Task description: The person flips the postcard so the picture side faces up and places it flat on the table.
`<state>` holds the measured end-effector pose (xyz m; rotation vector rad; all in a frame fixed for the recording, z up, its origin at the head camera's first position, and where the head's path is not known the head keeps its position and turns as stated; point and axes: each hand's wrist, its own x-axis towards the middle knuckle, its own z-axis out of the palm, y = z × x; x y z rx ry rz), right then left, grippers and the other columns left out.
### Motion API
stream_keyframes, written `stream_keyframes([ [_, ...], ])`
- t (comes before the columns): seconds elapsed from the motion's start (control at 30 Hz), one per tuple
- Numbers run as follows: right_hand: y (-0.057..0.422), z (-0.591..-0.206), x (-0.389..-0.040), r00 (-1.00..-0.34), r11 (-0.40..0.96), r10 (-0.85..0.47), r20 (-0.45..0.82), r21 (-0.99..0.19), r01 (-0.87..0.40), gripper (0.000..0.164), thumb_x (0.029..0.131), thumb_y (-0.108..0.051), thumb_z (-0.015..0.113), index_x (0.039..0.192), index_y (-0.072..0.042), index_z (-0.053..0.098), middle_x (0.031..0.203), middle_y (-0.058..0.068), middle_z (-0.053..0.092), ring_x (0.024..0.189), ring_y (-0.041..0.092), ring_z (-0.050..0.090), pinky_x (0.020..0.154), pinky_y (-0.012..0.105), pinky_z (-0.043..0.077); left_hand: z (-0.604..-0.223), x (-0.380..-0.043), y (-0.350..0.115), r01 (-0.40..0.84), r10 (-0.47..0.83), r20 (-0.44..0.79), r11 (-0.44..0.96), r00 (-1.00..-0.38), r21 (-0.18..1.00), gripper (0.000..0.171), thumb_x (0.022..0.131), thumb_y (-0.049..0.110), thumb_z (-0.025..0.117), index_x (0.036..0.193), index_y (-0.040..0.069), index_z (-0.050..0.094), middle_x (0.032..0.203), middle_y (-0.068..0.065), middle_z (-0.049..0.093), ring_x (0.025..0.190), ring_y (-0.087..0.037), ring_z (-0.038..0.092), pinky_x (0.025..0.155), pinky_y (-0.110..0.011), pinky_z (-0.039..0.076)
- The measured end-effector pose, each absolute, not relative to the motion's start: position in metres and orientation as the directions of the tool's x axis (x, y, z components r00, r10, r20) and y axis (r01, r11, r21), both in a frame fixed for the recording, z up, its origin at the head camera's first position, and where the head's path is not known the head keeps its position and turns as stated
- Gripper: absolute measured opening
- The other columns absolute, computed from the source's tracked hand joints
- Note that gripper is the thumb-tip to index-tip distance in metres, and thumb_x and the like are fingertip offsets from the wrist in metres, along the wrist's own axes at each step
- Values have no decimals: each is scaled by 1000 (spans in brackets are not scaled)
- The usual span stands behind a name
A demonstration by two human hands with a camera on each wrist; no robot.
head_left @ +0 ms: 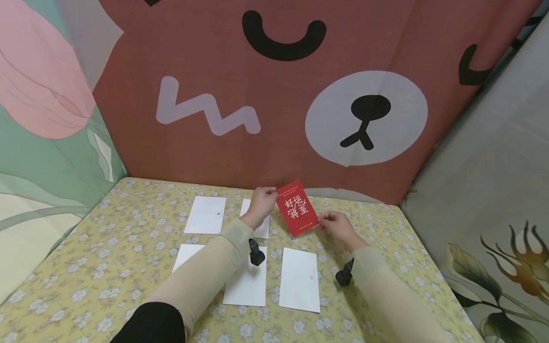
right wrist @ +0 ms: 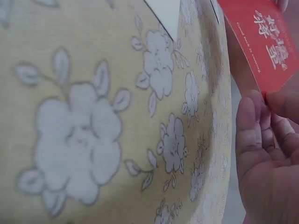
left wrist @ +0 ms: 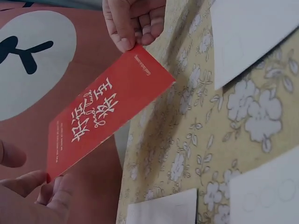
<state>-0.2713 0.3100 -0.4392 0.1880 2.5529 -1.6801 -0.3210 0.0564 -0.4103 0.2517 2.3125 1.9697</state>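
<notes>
A red card (head_left: 297, 208) with white Chinese characters is held tilted above the far part of the table. My left hand (head_left: 259, 206) pinches its upper left corner in the head view. At the lower right corner, my right hand (head_left: 340, 228) grips it between thumb and fingers. The left wrist view shows the printed face of the card (left wrist: 105, 112) stretched between both hands. In the right wrist view, the thumb and fingers of the right hand (right wrist: 266, 154) meet on the card's corner.
Several white cards lie in two rows on the yellow floral tablecloth (head_left: 107, 267), among them a back left one (head_left: 206, 215) and a front right one (head_left: 299, 280). My left forearm covers parts of others. A brown bear-print curtain (head_left: 279, 152) hangs behind the table.
</notes>
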Motion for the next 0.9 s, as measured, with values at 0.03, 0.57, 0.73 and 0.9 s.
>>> stream_keyframes([
  [0.03,310,-438,-269,-988,386,57,-145,-909,156,19,108,-9,55,112,8,63,108,19,66,98,29,67,83,39,59,-411,-322,58,60,202,29,151,-979,987,43,108,14,47,146,-5,53,147,-21,51,51,-8,35,56,-27,38],
  [0.57,303,-441,-244,-971,425,54,-234,-874,235,13,104,-5,56,104,5,63,96,15,68,82,22,66,75,36,58,-424,-338,76,59,327,-33,268,-944,962,51,107,18,48,152,-5,44,153,-22,46,128,-34,53,103,-47,48],
  [0.73,300,-445,-246,-956,461,98,-277,-839,291,12,102,-9,60,105,2,62,91,14,69,79,20,67,68,33,56,-426,-341,80,-18,353,-112,260,-929,966,58,108,24,47,158,-2,34,159,-23,38,143,-38,40,111,-51,42],
  [0.9,295,-450,-247,-948,470,112,-299,-824,316,9,101,-10,62,102,-1,60,89,13,69,75,20,66,65,33,57,-430,-345,82,-122,380,-212,246,-900,962,60,109,29,46,161,2,30,161,-19,35,140,-39,44,110,-52,43],
])
